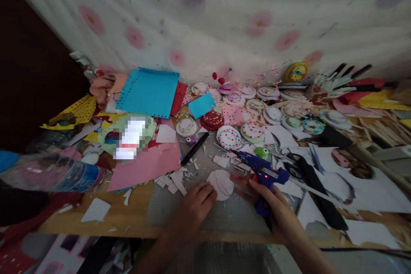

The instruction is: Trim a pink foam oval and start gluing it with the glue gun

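Note:
My right hand (276,202) is wrapped round the handle of a blue hot glue gun (261,166), which has a small red light lit on its side. Its nozzle points left and away from me. A white paper disc (221,185) with thin curved lines on it lies on the grey mat (186,218). Along the disc's left edge, the bent fingers of my left hand (199,201) grip and steady it. Some right-hand fingers are blurred close to the disc's right side. Just beyond the gun sits a small green ball with an eye (261,152).
Several decorated round paper pieces (228,137) crowd the back. A black pen (195,149) lies among paper scraps. To the left are pink paper (150,160), a blue sheet (147,94) and a plastic bottle (73,174). Scissors (316,158) and a black stick-like object (321,192) lie right.

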Demonstrator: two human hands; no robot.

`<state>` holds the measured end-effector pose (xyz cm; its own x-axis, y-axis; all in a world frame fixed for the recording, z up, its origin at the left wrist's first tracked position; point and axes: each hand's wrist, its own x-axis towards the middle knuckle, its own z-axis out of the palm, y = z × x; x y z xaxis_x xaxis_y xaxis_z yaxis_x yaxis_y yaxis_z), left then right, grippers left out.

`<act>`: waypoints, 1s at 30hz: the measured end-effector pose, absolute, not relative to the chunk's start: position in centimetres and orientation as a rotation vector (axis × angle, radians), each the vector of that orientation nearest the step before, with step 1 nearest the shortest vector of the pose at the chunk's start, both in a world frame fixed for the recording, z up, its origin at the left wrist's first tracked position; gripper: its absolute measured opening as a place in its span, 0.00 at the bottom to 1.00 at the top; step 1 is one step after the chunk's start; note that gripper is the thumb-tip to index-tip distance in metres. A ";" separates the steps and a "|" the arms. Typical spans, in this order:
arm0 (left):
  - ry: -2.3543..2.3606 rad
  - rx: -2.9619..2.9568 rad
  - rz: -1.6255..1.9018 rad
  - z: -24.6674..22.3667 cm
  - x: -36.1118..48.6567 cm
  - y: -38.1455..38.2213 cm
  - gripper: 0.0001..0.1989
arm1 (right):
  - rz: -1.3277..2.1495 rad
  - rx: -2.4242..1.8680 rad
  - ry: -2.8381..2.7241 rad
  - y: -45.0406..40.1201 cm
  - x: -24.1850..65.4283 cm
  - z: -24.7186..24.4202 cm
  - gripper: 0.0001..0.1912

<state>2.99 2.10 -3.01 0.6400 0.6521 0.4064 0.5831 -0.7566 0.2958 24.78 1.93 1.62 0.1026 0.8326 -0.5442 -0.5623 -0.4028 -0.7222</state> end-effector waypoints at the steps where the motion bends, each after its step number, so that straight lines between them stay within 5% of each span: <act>1: 1.028 2.720 0.755 -3.1 3.1 2.1 0.13 | 1.545 -1.246 -0.296 2.0 24.8 1.6 0.17; 24: 0.886 2.784 0.630 -2.1 3.7 4.7 0.05 | 1.626 -1.050 -0.663 1.6 25.2 5.3 0.09; 30: 0.924 2.678 0.667 -0.5 2.9 6.4 0.13 | 1.428 -1.200 -0.590 0.8 27.2 5.3 0.10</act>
<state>2.90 6.40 -0.46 0.6975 0.6289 0.3436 0.5238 -0.7746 0.3545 27.17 0.79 5.34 0.1415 0.9310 -0.3366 -0.4216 -0.2509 -0.8714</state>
